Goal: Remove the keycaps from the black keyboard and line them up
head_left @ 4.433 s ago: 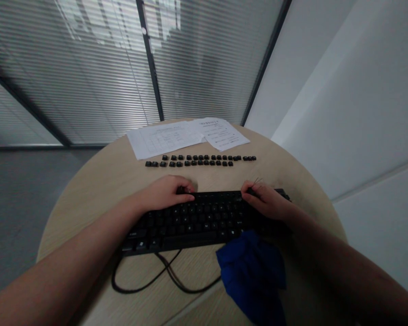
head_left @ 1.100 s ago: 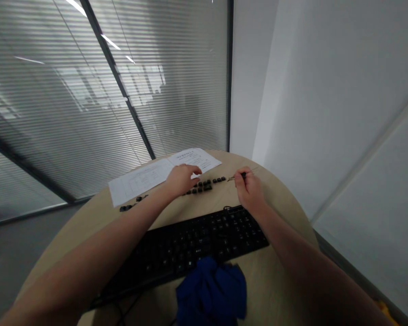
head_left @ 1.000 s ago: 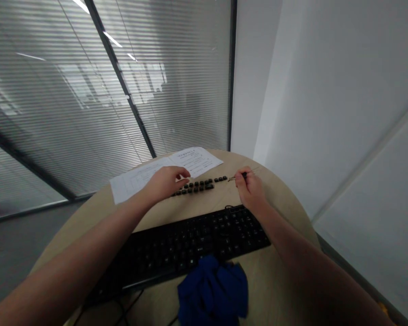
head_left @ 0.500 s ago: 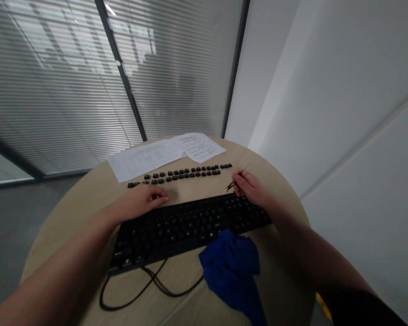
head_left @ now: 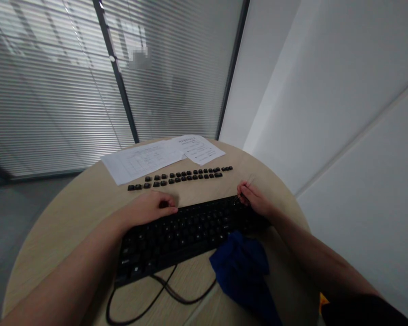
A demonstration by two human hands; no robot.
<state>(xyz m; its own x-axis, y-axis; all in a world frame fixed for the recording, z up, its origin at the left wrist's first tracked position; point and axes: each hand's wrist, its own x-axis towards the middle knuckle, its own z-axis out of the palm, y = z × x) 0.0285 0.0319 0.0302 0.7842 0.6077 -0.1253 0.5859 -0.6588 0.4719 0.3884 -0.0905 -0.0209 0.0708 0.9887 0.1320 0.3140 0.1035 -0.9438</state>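
A black keyboard lies across the table in front of me. My left hand rests on its upper left edge, loosely curled, with a gap between thumb and fingers and nothing seen in it. Over the upper right keys, my right hand is closed on a slim keycap puller. Its dark prongs point down at the keys, and thin wires stick out behind the fingers; the grip hides its middle. Beyond the keyboard, loose black keycaps stand in two rows.
Two printed sheets lie at the far side of the round wooden table. A crumpled blue cloth touches the keyboard's near right edge. The black cable loops in front. Blinds and a white wall stand behind the table.
My right hand has brought the puller's prongs from above the keyboard's back edge down to the upper right keys. The left hand stays at the keyboard's edge. The view has shifted slightly.
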